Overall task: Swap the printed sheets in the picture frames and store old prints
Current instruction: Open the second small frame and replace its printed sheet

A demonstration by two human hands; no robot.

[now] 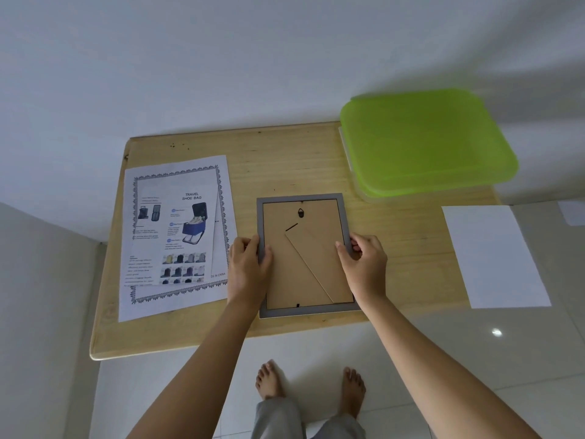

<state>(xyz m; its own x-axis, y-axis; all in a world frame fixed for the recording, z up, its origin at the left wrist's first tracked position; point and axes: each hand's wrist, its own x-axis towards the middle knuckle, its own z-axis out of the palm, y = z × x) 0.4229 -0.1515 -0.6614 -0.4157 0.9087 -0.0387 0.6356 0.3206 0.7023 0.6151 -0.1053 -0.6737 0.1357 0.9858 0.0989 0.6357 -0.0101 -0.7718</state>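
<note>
A printed sheet [177, 236] (a travel shoe bag advert) lies at the left of the table [285, 160]. Just beside it, the left hand [248, 267] grips the left edge of the picture frame [300, 258], which lies face down mid-table. The right hand [364, 264] pinches its right edge. The step is probably opening the back, so the next move calls for freeing the backing. The green-lidded box [424, 144] is closed, its contents hidden. A blank sheet [493, 255] lies rightmost.

Grey trousers [276, 419], bare feet [269, 380]
</note>
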